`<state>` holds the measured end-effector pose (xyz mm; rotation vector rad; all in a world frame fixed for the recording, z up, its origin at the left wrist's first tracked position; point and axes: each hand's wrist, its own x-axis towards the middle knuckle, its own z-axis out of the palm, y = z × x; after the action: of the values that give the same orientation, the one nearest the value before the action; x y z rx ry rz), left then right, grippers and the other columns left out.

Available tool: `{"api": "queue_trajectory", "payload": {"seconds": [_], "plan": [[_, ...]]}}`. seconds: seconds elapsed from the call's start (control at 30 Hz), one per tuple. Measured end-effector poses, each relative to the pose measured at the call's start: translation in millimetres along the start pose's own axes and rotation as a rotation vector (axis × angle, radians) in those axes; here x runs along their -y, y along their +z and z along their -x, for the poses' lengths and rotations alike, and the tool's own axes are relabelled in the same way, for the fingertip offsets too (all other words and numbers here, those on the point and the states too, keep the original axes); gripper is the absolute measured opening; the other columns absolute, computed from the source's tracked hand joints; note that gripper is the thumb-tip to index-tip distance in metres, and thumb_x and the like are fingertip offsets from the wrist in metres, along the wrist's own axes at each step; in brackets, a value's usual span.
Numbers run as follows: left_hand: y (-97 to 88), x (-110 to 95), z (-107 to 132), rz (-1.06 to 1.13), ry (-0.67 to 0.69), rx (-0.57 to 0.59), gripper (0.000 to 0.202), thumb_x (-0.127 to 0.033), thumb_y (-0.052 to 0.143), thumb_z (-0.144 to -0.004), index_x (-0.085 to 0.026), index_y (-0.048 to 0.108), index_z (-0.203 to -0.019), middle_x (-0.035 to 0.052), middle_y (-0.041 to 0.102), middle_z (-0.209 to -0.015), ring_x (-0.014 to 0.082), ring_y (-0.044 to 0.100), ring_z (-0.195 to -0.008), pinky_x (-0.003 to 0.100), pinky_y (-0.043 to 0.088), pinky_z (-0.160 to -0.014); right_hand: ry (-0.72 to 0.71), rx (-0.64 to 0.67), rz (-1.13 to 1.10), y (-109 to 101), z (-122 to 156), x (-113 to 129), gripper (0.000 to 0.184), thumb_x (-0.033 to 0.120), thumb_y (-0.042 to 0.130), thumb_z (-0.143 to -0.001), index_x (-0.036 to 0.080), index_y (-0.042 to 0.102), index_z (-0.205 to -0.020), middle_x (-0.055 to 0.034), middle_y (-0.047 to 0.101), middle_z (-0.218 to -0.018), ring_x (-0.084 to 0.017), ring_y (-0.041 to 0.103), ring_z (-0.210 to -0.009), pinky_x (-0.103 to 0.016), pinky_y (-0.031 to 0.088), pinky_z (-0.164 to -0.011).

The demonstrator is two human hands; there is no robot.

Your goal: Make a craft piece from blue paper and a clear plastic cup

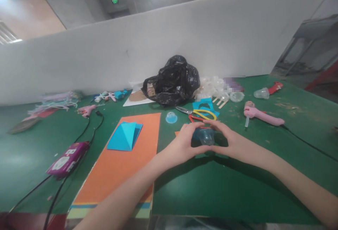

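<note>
In the head view, a small clear plastic cup (207,137) with a blue patch at its left is encircled by both of my hands, a little above or on the table. My left hand (185,140) curves round its left side, and my right hand (229,140) round its right side. The thumb tips meet at the near side of the cup; the fingers reach to its far side. Just beyond them lie yellow-handled scissors (203,113) and red-handled scissors (194,118), partly covered by my fingers. A clear dome lid (171,117) over blue sits to the left.
Folded blue paper (123,136) lies on a stack of orange paper (116,173). Pink glue guns (264,114) (87,110) lie right and left, with cords. A purple packet (68,159) is at left. A black plastic bag (176,80) and several clear cups (215,85) stand by the white partition.
</note>
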<state>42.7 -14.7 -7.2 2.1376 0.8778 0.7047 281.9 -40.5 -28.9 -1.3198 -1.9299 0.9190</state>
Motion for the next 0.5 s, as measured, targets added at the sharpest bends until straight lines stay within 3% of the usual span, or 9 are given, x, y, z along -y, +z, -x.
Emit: {"api": "queue_trajectory", "payload": {"seconds": [0.2,0.4,0.5], "plan": [[-1.3,-1.6,-0.1,0.001,-0.037,0.019,0.050,-0.039,0.078,-0.090,-0.023,0.058,-0.133,0.0101,0.065,-0.132,0.0275,0.062,-0.128,0.048,0.054,-0.110,0.024,0.004,0.021,-2.1,-1.3,-0.2,0.068,0.060,0.075,-0.086,0.033,0.057,-0.145,-0.0111,0.059,-0.155,-0.041,0.055,-0.143,-0.060,0.049,-0.117],[0.2,-0.5,-1.5,-0.012,-0.084,-0.001,0.045,-0.034,0.077,-0.089,-0.021,0.059,-0.128,0.0094,0.067,-0.128,0.0264,0.064,-0.120,0.045,0.055,-0.104,0.052,0.010,0.010,-4.8,-3.1,0.6,0.069,0.061,0.079,-0.080,0.032,0.060,-0.139,-0.0112,0.064,-0.147,-0.041,0.058,-0.139,-0.059,0.051,-0.114],[-0.3,-0.2,-2.2,0.017,-0.100,-0.010,0.041,-0.032,0.076,-0.089,-0.020,0.059,-0.125,0.0094,0.067,-0.125,0.0258,0.065,-0.116,0.045,0.055,-0.101,0.056,-0.007,-0.006,-8.0,-6.6,-2.3,0.064,0.062,0.076,-0.083,0.033,0.060,-0.138,-0.0106,0.065,-0.146,-0.038,0.061,-0.136,-0.057,0.052,-0.113]]}}
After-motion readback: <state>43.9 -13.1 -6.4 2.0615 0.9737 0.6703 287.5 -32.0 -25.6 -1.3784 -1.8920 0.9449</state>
